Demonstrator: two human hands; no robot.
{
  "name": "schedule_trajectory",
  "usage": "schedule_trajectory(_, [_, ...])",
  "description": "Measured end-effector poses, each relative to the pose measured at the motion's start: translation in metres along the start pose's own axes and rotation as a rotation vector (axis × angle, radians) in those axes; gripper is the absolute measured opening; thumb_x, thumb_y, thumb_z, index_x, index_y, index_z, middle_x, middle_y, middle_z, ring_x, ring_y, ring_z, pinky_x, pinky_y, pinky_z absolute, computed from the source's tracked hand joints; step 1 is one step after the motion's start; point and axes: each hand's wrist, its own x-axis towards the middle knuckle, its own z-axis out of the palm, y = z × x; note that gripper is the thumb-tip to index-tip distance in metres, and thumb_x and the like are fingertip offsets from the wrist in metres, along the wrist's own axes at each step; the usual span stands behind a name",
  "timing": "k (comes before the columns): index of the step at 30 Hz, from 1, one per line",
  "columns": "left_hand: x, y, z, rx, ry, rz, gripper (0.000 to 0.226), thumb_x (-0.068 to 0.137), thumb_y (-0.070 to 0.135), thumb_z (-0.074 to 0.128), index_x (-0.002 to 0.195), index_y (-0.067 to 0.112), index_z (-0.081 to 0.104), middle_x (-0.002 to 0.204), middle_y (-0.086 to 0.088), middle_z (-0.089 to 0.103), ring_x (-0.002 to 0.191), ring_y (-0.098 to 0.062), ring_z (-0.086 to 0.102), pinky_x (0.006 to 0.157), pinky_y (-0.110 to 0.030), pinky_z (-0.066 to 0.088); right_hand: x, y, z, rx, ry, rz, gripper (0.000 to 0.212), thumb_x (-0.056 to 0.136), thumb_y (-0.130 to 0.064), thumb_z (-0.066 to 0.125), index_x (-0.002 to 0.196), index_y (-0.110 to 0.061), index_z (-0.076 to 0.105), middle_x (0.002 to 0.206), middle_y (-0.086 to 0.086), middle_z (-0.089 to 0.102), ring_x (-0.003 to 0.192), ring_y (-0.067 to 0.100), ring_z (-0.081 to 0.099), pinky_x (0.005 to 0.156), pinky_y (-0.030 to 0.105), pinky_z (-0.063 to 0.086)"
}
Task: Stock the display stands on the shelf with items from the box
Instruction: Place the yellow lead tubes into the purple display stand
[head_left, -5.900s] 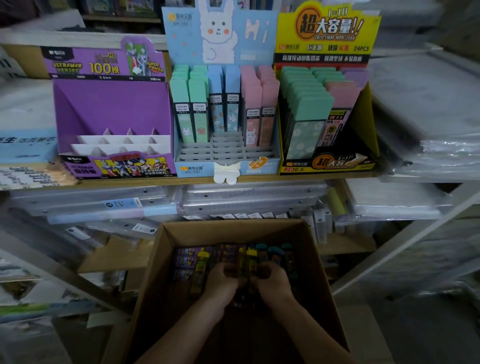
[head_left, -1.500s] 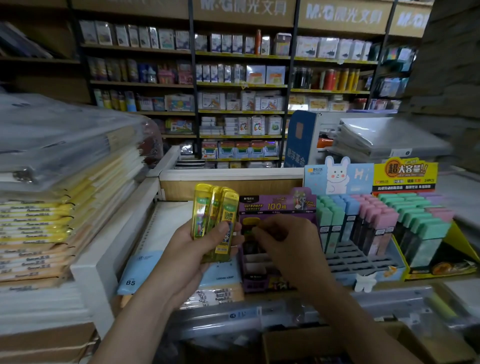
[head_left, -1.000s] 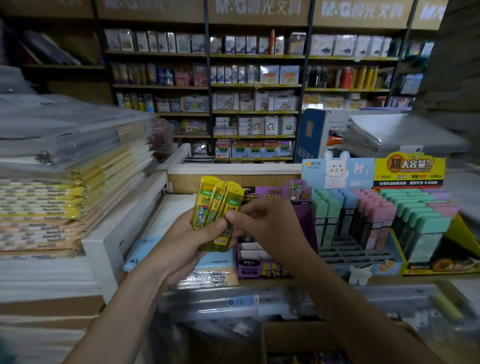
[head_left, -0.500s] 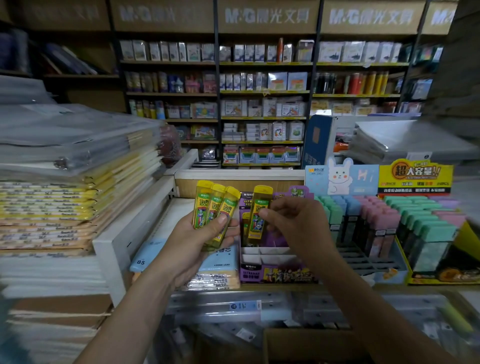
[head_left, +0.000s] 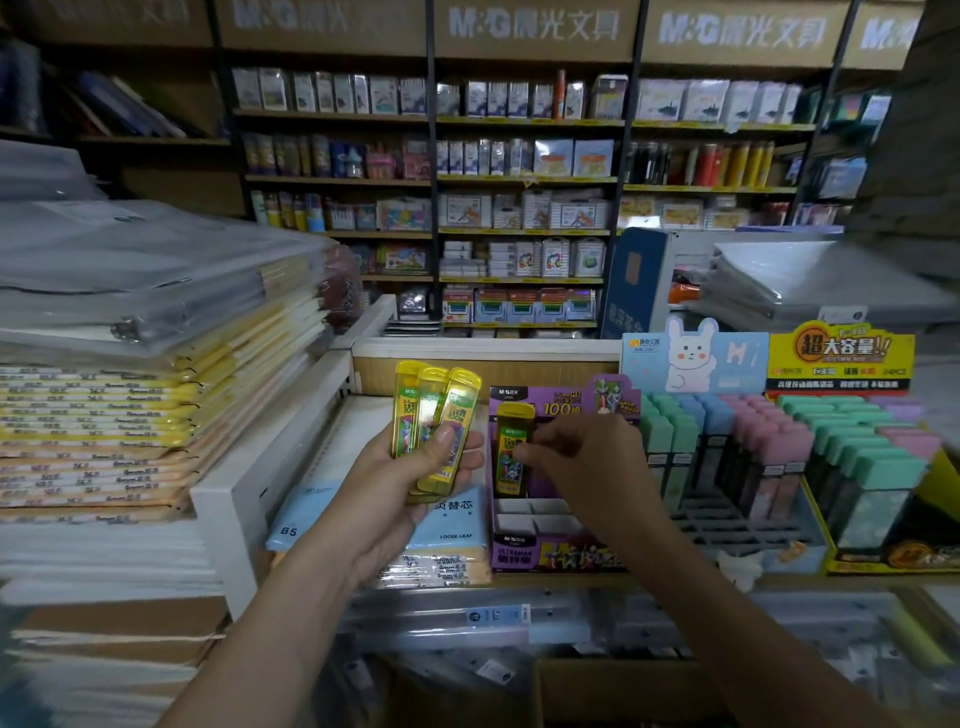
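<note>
Hands are hovering over a shop shelf (head_left: 332, 441): left hand (head_left: 410, 499) is gripping three yellow cases (head_left: 434, 410), right hand (head_left: 587, 462) is pinching one case (head_left: 511, 441) at the purple stand (head_left: 566, 553).

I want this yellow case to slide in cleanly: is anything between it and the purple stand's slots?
Nothing visible blocks it. The right hand pinches the yellow case at the back row of the purple stand; the white slots just in front show nothing in them.
</note>
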Motion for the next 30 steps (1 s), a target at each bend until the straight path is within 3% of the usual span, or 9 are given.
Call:
schedule_trajectory(4, [0.002,-0.001,-0.001,-0.025,-0.005,-0.016,0.044,0.077,0.026,0.083,0.116,0.009,0.071,0.116,-0.021,0.074,0.102,-0.03,0.075,0.075,-0.029,0.061,-0.001,-0.002,-0.002,-0.043,0.018,0.016,0.009,0.083,-0.022,0.08,0.075,-0.025,0.077,0.064,-0.011,0.07,0.057,0.0,0.062,0.053,0.007,0.043])
schedule_trajectory(8, [0.001,0.002,-0.001,-0.062,-0.023,-0.048,0.045,0.08,0.024,0.074,0.12,0.004,0.065,0.111,-0.022,0.075,0.095,-0.028,0.076,0.071,-0.028,0.061,-0.004,-0.006,0.0,-0.13,0.037,0.032,0.026,0.086,-0.019,0.078,0.061,-0.024,0.07,0.056,0.001,0.065,0.048,0.007,0.051,0.046,0.014,0.036])
schedule_trajectory(14, [0.0,0.005,0.001,-0.078,-0.025,-0.056,0.034,0.078,0.023,0.071,0.108,0.007,0.07,0.102,-0.021,0.077,0.085,-0.025,0.076,0.068,-0.029,0.062,-0.006,-0.01,0.004,-0.192,0.05,0.05,0.026,0.087,-0.017,0.076,0.062,-0.022,0.069,0.055,-0.001,0.064,0.046,0.003,0.051,0.048,0.014,0.039])
schedule_trajectory(19, [-0.003,0.005,0.003,-0.053,-0.011,-0.047,0.042,0.081,0.024,0.071,0.118,0.004,0.066,0.105,-0.021,0.076,0.087,-0.026,0.076,0.067,-0.029,0.06,-0.006,-0.006,0.007,-0.261,0.028,0.041,0.019,0.088,-0.023,0.074,0.07,-0.026,0.071,0.056,-0.007,0.064,0.051,0.004,0.056,0.046,0.012,0.038])
schedule_trajectory(23, [-0.005,0.007,0.006,-0.041,0.032,-0.039,0.039,0.078,0.021,0.072,0.113,0.006,0.069,0.105,-0.022,0.076,0.085,-0.027,0.077,0.065,-0.029,0.06,-0.005,-0.001,0.006,-0.311,-0.025,0.019,0.019,0.091,-0.029,0.071,0.073,-0.02,0.071,0.057,-0.004,0.064,0.053,0.011,0.061,0.054,0.031,0.049])
schedule_trajectory(30, [-0.008,0.008,0.011,-0.028,0.065,-0.029,0.04,0.082,0.017,0.068,0.118,-0.002,0.065,0.107,-0.024,0.075,0.082,-0.027,0.076,0.065,-0.03,0.061,0.0,0.006,0.002,-0.359,-0.11,-0.02,0.031,0.094,-0.033,0.068,0.065,-0.022,0.064,0.053,-0.01,0.058,0.048,0.003,0.053,0.052,0.026,0.04])
